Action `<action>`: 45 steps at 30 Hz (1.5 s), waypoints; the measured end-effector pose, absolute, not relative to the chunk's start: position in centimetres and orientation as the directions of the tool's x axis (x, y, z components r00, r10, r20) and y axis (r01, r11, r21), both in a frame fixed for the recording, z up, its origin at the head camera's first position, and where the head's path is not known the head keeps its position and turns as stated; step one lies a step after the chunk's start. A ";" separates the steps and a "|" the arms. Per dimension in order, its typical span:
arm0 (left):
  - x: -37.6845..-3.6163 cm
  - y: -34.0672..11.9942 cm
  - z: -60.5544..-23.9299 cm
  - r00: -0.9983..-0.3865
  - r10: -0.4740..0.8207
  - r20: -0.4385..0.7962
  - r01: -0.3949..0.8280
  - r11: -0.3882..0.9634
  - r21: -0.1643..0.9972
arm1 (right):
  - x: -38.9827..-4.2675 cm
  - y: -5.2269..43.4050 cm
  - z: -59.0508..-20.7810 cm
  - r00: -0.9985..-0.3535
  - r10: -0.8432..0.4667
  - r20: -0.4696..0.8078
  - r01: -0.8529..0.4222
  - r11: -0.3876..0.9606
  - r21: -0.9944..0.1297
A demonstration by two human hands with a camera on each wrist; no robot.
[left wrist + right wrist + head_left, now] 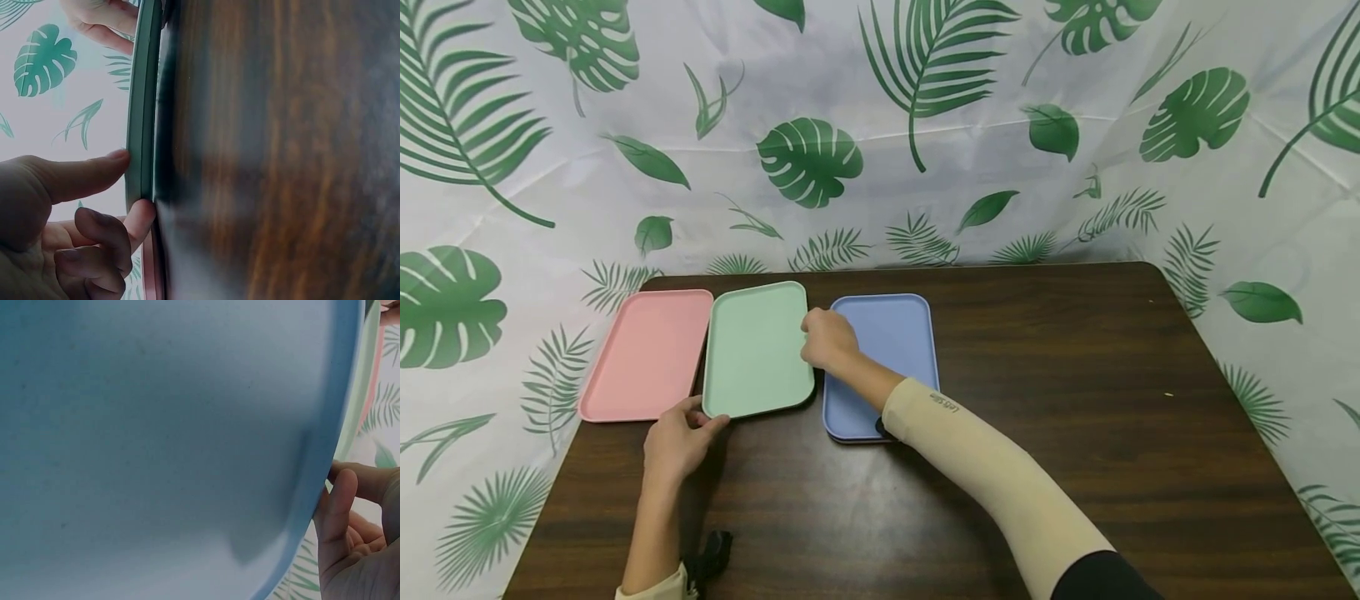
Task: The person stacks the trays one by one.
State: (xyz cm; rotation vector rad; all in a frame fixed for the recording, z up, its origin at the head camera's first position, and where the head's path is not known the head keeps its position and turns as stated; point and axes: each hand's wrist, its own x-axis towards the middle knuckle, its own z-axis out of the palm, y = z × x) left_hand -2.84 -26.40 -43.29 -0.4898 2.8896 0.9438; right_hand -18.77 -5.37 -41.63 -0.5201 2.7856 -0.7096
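bright, even head view, soft glare on dark table, 2 dimmer wrist views, washed-out backdrop in left

Beige right sleeve — small dark lettering, apparently "Let's Slim"

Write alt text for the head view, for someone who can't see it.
Two hands grip a green tray on a dark wooden table, the left hand at its near left corner, the right hand at its right edge. A pink tray lies left of it, a blue tray right. Leaf-print cloth hangs behind.
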 end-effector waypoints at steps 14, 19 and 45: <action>-2.9 -25.5 -42.1 -0.950 -0.308 -0.045 -0.274 0.757 0.593 | -18.9 -4.3 -40.6 -0.932 -0.346 -0.111 -0.211 0.764 -0.610; -3.1 -25.0 -41.5 -0.948 -0.317 0.014 -0.243 0.754 0.611 | -19.0 -3.5 -40.2 -0.936 -0.339 -0.098 -0.197 0.732 -0.652; -3.6 -20.8 -40.5 -0.963 -0.257 0.081 -0.146 0.751 0.644 | -18.8 2.9 -38.5 -0.959 -0.281 -0.024 -0.169 0.641 -0.749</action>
